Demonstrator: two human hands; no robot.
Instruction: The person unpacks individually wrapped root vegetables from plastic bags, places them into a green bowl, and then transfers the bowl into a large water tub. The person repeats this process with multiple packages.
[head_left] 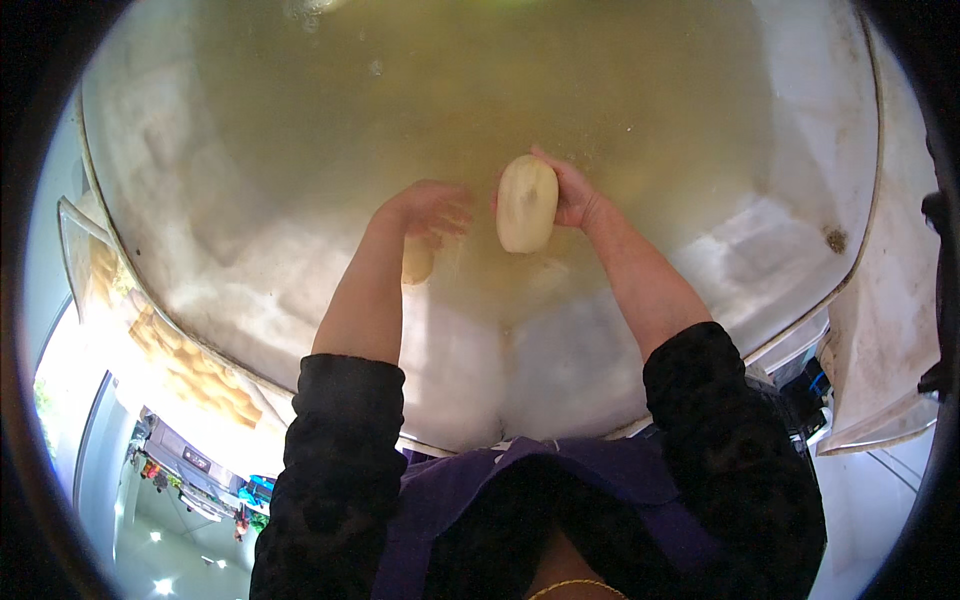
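My right hand [574,190] is closed around the side of a pale yellow, oblong, peeled fruit or vegetable [527,204] and holds it upright above cloudy water. Its exact kind I cannot make out. To the left, my left hand [436,207] is open, its fingers apart and somewhat blurred, pointing toward the held piece without touching it. A second pale yellow piece [417,261] shows just below that hand, partly under the water; part of it is hidden by the hand and wrist.
A large white lined tub [190,255] with yellowish-brown murky water [480,90] surrounds both hands. Its rim curves close to my body. Outside on the left, many pale yellow pieces [190,365] lie in another white container. A white sheet [880,350] hangs on the right.
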